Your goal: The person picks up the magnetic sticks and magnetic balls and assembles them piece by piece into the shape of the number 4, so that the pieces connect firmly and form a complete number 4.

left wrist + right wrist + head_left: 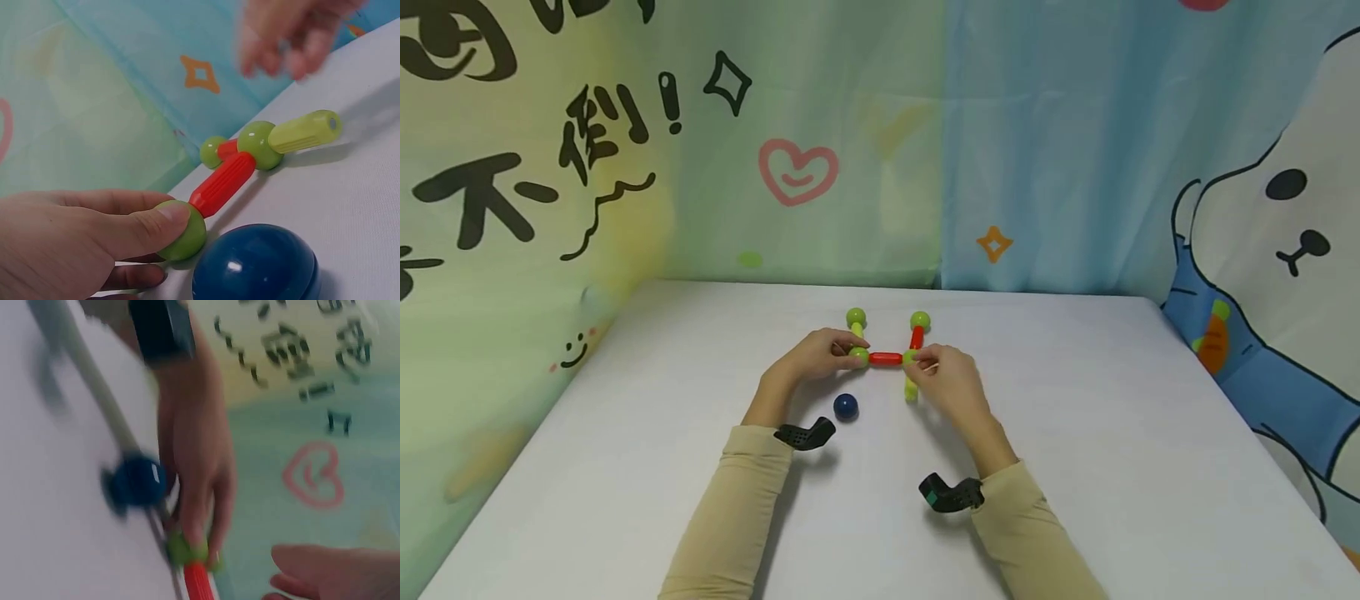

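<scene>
On the white table lies a magnetic ball-and-rod construction. My left hand point(822, 353) pinches the green ball point(182, 231) at its near left corner between thumb and fingers. From there a red rod point(886, 359) runs right to another green ball point(260, 145). Off that one branch a red rod point(917, 337) ending in a far green ball point(920, 320) and a yellow-green rod point(306, 131) with a free end. Behind my left fingers, a yellow-green rod leads to a green ball point(856, 317). My right hand point(290, 37), blurred, hovers apart from the construction, holding nothing.
A dark blue ball point(846, 407) sits on the table point(1075, 433) between my forearms, just in front of the construction. A printed curtain point(850, 100) hangs along the table's back edge. Black wrist devices point(953, 493) stick out from both sleeves.
</scene>
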Available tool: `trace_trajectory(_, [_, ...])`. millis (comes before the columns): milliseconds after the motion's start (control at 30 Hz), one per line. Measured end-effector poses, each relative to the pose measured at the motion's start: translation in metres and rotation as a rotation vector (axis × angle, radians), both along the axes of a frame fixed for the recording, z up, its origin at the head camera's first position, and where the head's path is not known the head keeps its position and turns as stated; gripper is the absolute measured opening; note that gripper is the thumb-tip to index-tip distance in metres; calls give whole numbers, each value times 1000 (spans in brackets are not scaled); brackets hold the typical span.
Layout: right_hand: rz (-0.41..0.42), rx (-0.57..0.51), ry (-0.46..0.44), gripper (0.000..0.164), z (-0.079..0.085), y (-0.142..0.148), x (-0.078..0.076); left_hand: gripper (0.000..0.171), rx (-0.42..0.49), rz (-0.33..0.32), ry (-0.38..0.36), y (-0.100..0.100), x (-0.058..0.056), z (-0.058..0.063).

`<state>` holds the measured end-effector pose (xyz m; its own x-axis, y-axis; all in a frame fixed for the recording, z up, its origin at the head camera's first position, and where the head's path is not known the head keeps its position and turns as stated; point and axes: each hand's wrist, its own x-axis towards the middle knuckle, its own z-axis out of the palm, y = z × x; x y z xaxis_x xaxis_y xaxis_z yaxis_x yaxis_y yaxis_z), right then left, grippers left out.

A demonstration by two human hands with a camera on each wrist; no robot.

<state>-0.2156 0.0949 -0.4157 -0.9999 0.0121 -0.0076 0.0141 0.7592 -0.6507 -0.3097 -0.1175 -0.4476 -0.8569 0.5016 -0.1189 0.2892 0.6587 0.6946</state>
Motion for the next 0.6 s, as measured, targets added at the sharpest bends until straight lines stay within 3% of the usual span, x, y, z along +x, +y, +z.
trace_trajectory(100, [186,107,45,40,7,-26,14,34,1,-2,13,2,0,0])
trace_trajectory(233, [364,298,72,47,-3,-50,25,34,-9,-14,22,2,1,-2])
trace_trajectory(400, [414,368,160,41,-17,-57,26,34,-17,-25,29,0,0,-3])
trace_trajectory(600, [384,250,156,33,-28,-58,28,34,-7,-23,23,4,3,-1])
